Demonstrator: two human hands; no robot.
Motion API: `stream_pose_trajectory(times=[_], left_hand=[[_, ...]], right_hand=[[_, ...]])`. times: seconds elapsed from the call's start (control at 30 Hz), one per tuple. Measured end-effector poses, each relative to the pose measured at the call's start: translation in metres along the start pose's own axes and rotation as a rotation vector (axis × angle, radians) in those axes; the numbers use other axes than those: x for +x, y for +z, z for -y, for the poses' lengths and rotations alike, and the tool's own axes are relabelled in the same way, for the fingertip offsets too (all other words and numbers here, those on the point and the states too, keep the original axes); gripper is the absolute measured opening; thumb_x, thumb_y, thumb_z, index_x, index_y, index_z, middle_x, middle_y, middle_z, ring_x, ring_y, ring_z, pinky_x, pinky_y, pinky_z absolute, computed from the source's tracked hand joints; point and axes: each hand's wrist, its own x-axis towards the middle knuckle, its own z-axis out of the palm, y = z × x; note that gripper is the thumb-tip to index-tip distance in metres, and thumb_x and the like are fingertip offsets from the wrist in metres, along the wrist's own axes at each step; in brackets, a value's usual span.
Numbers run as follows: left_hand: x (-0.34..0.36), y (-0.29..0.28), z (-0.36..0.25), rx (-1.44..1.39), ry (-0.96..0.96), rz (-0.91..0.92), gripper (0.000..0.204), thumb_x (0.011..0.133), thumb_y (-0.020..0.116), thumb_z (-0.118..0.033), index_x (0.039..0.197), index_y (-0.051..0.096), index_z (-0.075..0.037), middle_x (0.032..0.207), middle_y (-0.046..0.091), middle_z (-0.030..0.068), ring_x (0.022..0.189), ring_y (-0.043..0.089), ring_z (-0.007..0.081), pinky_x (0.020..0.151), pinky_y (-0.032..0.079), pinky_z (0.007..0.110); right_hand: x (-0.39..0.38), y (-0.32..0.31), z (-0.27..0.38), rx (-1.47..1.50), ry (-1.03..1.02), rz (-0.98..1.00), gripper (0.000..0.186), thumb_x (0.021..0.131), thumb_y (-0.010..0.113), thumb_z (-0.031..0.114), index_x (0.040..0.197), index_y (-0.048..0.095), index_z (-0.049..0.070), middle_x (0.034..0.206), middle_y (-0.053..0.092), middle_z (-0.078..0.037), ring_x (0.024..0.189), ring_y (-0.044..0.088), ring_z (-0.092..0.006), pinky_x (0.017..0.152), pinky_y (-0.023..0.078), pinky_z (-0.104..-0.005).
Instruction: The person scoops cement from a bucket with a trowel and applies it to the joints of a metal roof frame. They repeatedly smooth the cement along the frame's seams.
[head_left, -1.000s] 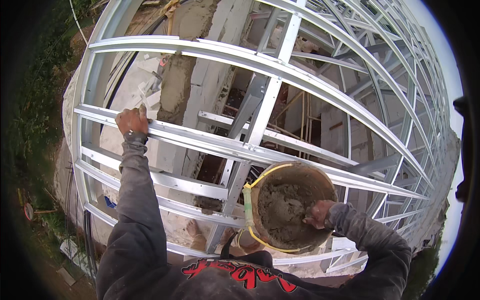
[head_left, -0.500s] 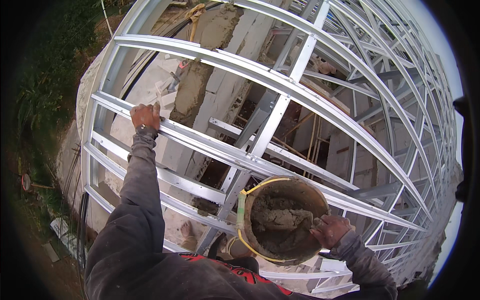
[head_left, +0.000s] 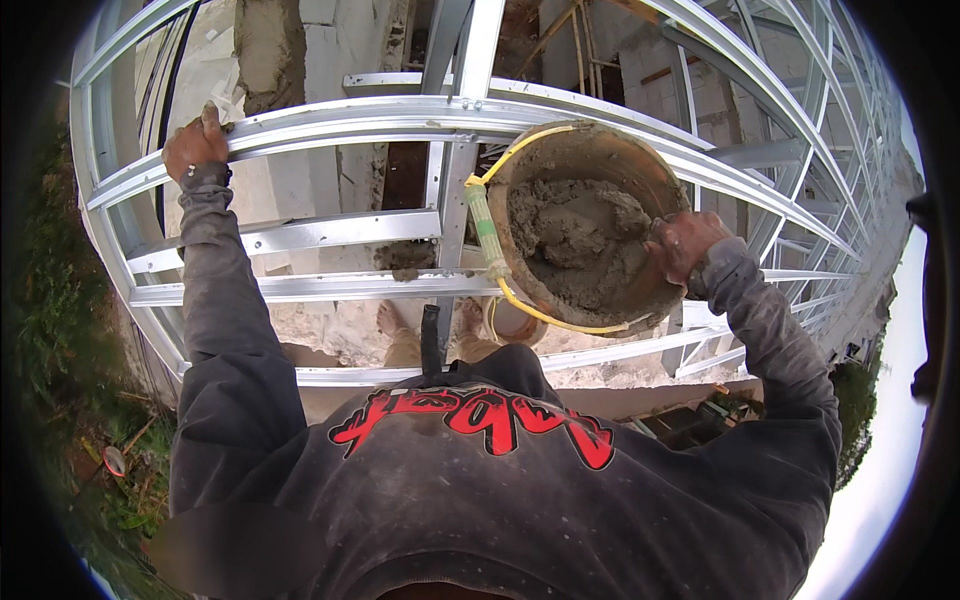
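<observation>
My left hand is closed over a silver metal roof beam, its thumb on top. At the right, a round bucket holds wet grey mortar. A yellow handle with a green-wrapped grip hangs along the bucket's left side. My right hand reaches over the bucket's right rim, fingers closed round what looks like a mortar-covered trowel; its handle is hidden in my fist and its blade is buried in the mortar. What the bucket rests on is hidden beneath it.
Metal trusses spread out on the right. A block wall with a mortar strip runs below the beams. Under the frame are bare feet and a second, smaller bucket. Dark cables and greenery lie at the left.
The view has tipped down, bringing more of my torso in. The mortar lump round the trowel has changed shape. My left hand keeps hold of the beam.
</observation>
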Motion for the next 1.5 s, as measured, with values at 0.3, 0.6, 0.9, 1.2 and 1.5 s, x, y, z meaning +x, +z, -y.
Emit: stream_pose_trajectory(times=[0.3, 0.6, 0.9, 1.2, 1.5], left_hand=[[-0.006, -0.012, -0.008, 0.014, -0.019, 0.022, 0.058, 0.094, 0.032, -0.053, 0.093, 0.074, -0.013, 0.089, 0.067, 0.0206, 0.089, 0.062, 0.0369, 0.085, 0.042, 0.048], [-0.01, -0.015, -0.008, -0.022, 0.091, -0.057, 0.056, 0.096, 0.036, -0.045, 0.078, 0.072, -0.006, 0.08, 0.066, 0.0183, 0.077, 0.061, 0.0371, 0.077, 0.043, 0.05], [-0.014, -0.032, -0.016, -0.013, 0.031, 0.039, 0.049, 0.093, 0.041, -0.04, 0.081, 0.072, -0.004, 0.085, 0.067, 0.0184, 0.088, 0.06, 0.0321, 0.088, 0.039, 0.043], [-0.017, -0.029, -0.014, -0.047, 0.089, -0.025, 0.047, 0.092, 0.042, -0.037, 0.076, 0.071, -0.004, 0.077, 0.067, 0.0153, 0.083, 0.059, 0.0306, 0.085, 0.039, 0.042], [-0.02, -0.04, -0.018, -0.08, 0.057, -0.044, 0.046, 0.091, 0.043, -0.036, 0.077, 0.071, -0.003, 0.079, 0.068, 0.0175, 0.086, 0.062, 0.0308, 0.089, 0.039, 0.043]], right_hand=[[0.008, 0.018, -0.021, 0.376, -0.311, 0.098, 0.035, 0.086, 0.06, 0.037, 0.084, 0.068, 0.002, 0.07, 0.064, -0.019, 0.074, 0.066, -0.0358, 0.066, 0.053, -0.0415], [-0.039, -0.015, -0.005, 0.136, 0.002, -0.408, 0.033, 0.087, 0.059, 0.039, 0.08, 0.065, 0.007, 0.079, 0.066, -0.012, 0.069, 0.065, -0.0326, 0.059, 0.052, -0.0423], [0.003, -0.026, -0.01, 0.177, 0.089, 0.146, 0.045, 0.089, 0.048, 0.052, 0.099, 0.07, 0.013, 0.099, 0.068, -0.015, 0.099, 0.063, -0.0362, 0.088, 0.048, -0.0461], [0.003, -0.012, -0.016, 0.209, 0.175, 0.079, 0.048, 0.089, 0.048, 0.054, 0.101, 0.068, 0.012, 0.1, 0.067, -0.015, 0.1, 0.062, -0.0354, 0.089, 0.047, -0.047], [-0.01, -0.018, -0.008, 0.288, 0.311, 0.0, 0.044, 0.086, 0.053, 0.053, 0.098, 0.069, 0.013, 0.098, 0.067, -0.016, 0.098, 0.062, -0.0358, 0.088, 0.047, -0.0474]])
